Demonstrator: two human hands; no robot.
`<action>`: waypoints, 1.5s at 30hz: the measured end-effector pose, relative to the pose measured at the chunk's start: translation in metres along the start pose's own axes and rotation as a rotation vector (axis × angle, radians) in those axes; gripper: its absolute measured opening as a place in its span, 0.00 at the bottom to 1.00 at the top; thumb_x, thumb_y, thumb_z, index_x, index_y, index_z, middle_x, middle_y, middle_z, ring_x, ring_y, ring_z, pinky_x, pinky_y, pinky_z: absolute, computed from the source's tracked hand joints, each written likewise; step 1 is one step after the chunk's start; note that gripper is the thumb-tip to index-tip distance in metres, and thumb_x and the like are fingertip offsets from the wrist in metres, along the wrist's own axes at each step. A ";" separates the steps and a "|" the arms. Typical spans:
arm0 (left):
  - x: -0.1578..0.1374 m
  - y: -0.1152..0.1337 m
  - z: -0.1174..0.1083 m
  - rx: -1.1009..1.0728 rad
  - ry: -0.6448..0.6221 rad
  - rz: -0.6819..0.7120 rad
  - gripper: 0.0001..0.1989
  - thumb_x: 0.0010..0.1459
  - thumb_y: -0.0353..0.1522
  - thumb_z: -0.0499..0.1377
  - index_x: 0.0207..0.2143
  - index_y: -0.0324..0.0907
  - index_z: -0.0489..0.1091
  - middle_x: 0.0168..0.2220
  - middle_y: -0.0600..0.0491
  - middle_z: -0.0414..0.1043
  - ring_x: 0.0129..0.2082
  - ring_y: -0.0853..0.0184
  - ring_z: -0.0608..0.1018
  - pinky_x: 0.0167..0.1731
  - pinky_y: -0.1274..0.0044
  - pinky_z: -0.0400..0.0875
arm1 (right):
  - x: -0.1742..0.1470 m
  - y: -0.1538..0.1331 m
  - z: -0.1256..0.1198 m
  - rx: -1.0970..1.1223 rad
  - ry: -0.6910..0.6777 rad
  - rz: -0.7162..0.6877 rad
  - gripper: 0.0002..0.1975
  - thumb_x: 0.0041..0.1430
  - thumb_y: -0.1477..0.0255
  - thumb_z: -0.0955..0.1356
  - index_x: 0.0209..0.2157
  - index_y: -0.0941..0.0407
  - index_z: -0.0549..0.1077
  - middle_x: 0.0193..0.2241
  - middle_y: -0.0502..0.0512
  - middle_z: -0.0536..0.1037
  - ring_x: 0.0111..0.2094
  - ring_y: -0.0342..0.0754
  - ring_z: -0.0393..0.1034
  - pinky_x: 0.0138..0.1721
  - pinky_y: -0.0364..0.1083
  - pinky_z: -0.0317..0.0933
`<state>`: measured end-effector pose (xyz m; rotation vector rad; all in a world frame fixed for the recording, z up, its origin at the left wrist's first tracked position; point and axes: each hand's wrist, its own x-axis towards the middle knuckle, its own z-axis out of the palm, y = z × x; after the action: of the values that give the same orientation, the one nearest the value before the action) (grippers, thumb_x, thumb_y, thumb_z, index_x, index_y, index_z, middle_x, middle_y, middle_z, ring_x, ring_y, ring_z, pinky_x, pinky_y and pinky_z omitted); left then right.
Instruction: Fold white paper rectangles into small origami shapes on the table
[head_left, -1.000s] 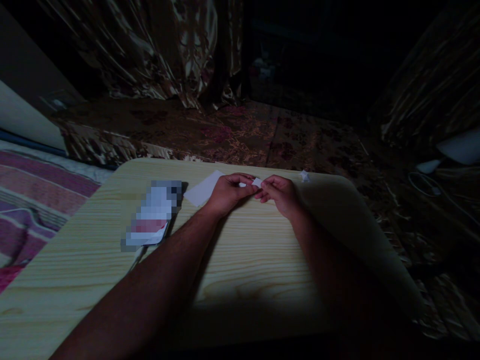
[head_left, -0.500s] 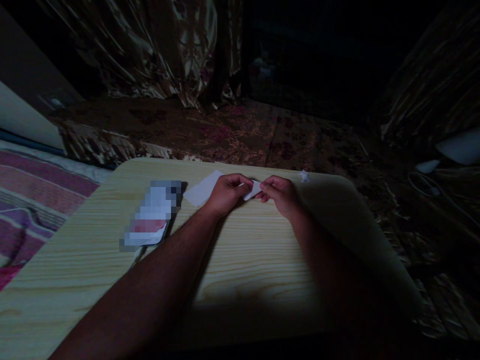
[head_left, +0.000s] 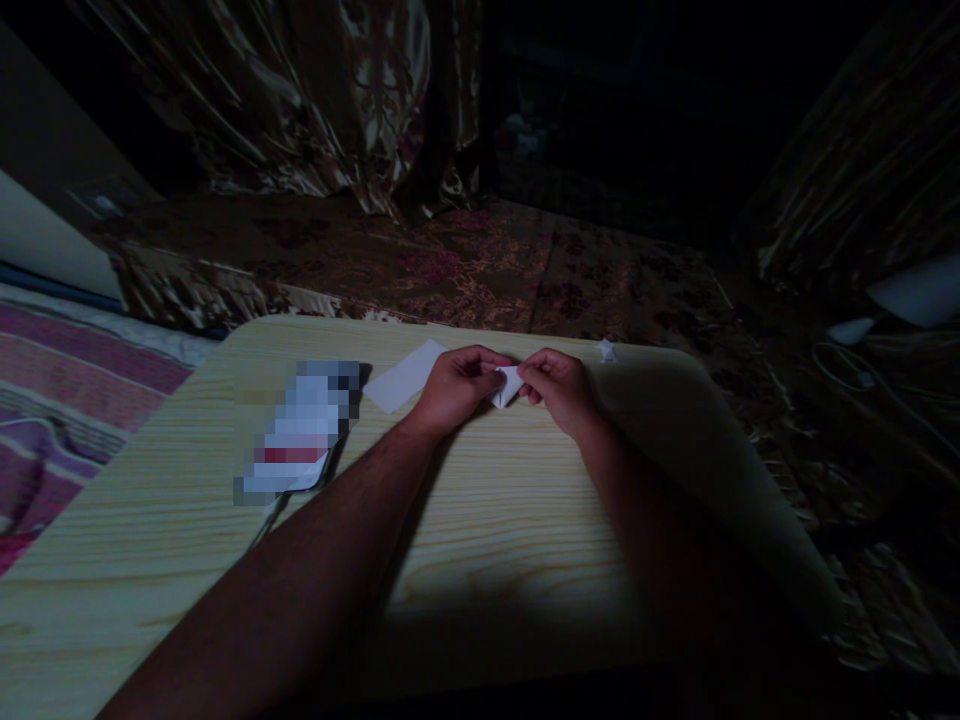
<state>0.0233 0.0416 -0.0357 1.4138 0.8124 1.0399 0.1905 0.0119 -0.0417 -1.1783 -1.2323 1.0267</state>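
A small folded piece of white paper point(head_left: 508, 386) is pinched between my two hands above the far half of the wooden table. My left hand point(head_left: 463, 385) grips its left side, thumb on top and fingers curled behind. On the right side, my right hand point(head_left: 556, 385) holds it between thumb and fingertips. The paper shows a crease and a pointed lower end; its edges are partly hidden by my fingers. A flat white sheet of paper point(head_left: 401, 377) lies just left of my left hand. Beyond my right hand sits a small white folded paper star point(head_left: 607, 350).
A phone point(head_left: 304, 425), blurred by pixelation, lies on the left of the table point(head_left: 495, 520), a cable at its lower end. A striped cloth point(head_left: 67, 370) is at the left. Patterned curtains point(head_left: 375, 90) hang behind; a white lamp-like object point(head_left: 919, 290) with a cord stands at right.
The folded paper has turned between my fingers and now shows a broader, creased face with its point downward. My hands have stayed nearly in place.
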 end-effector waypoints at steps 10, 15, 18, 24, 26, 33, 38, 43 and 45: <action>-0.001 0.000 0.004 0.028 0.024 0.047 0.12 0.44 0.33 0.67 0.32 0.36 0.75 0.27 0.52 0.75 0.24 0.71 0.74 0.26 0.79 0.68 | -0.001 -0.002 0.003 -0.030 0.009 0.010 0.10 0.50 0.65 0.70 0.27 0.57 0.69 0.16 0.46 0.71 0.16 0.38 0.62 0.18 0.38 0.56; -0.002 0.001 0.005 0.076 0.063 0.055 0.11 0.45 0.33 0.66 0.31 0.37 0.75 0.28 0.51 0.76 0.24 0.71 0.74 0.25 0.79 0.68 | -0.002 -0.005 0.005 -0.040 0.022 0.012 0.10 0.50 0.66 0.70 0.26 0.57 0.68 0.16 0.46 0.71 0.16 0.38 0.62 0.17 0.38 0.56; -0.003 0.001 0.006 0.061 0.093 0.055 0.10 0.45 0.32 0.66 0.31 0.37 0.75 0.27 0.52 0.76 0.23 0.71 0.74 0.24 0.79 0.68 | -0.002 -0.006 0.007 -0.014 0.022 -0.001 0.11 0.49 0.65 0.71 0.30 0.56 0.68 0.18 0.46 0.72 0.18 0.39 0.65 0.18 0.38 0.58; -0.002 0.001 0.005 0.001 0.155 0.085 0.09 0.45 0.31 0.66 0.31 0.37 0.75 0.25 0.54 0.74 0.22 0.73 0.72 0.24 0.80 0.67 | -0.001 -0.006 0.007 0.025 -0.025 0.051 0.18 0.47 0.63 0.72 0.38 0.57 0.69 0.21 0.48 0.75 0.21 0.41 0.69 0.20 0.39 0.61; -0.002 0.001 0.005 -0.008 0.158 0.087 0.09 0.45 0.31 0.66 0.31 0.37 0.75 0.25 0.54 0.74 0.22 0.73 0.72 0.24 0.80 0.67 | -0.001 -0.008 0.007 -0.013 -0.048 0.069 0.14 0.48 0.63 0.71 0.32 0.58 0.70 0.20 0.49 0.75 0.20 0.40 0.68 0.20 0.39 0.60; -0.002 0.003 0.006 0.012 0.175 0.059 0.11 0.44 0.33 0.66 0.31 0.37 0.75 0.27 0.52 0.75 0.23 0.71 0.73 0.25 0.78 0.68 | -0.003 -0.011 0.007 -0.025 -0.031 0.065 0.13 0.49 0.63 0.71 0.29 0.58 0.70 0.19 0.49 0.75 0.19 0.40 0.67 0.21 0.39 0.59; -0.002 0.003 0.006 0.010 0.175 0.052 0.11 0.43 0.33 0.66 0.31 0.37 0.75 0.26 0.52 0.75 0.22 0.71 0.73 0.25 0.78 0.68 | -0.002 -0.009 0.008 -0.010 -0.027 0.053 0.12 0.49 0.64 0.71 0.29 0.58 0.69 0.18 0.48 0.74 0.18 0.39 0.66 0.20 0.39 0.58; -0.002 0.002 0.006 0.011 0.177 0.043 0.11 0.43 0.33 0.66 0.31 0.37 0.75 0.26 0.52 0.75 0.23 0.71 0.73 0.25 0.78 0.67 | -0.002 -0.008 0.008 -0.006 -0.021 0.049 0.12 0.49 0.65 0.71 0.28 0.58 0.69 0.18 0.48 0.74 0.18 0.39 0.66 0.20 0.39 0.58; -0.001 0.002 0.005 0.006 0.177 0.041 0.11 0.44 0.32 0.66 0.31 0.36 0.75 0.26 0.52 0.75 0.23 0.71 0.73 0.25 0.79 0.67 | -0.002 -0.008 0.008 -0.003 -0.021 0.045 0.12 0.49 0.64 0.71 0.28 0.58 0.69 0.18 0.48 0.74 0.18 0.39 0.66 0.20 0.39 0.58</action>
<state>0.0274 0.0381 -0.0336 1.3623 0.9177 1.2078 0.1823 0.0095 -0.0347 -1.2054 -1.2289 1.0738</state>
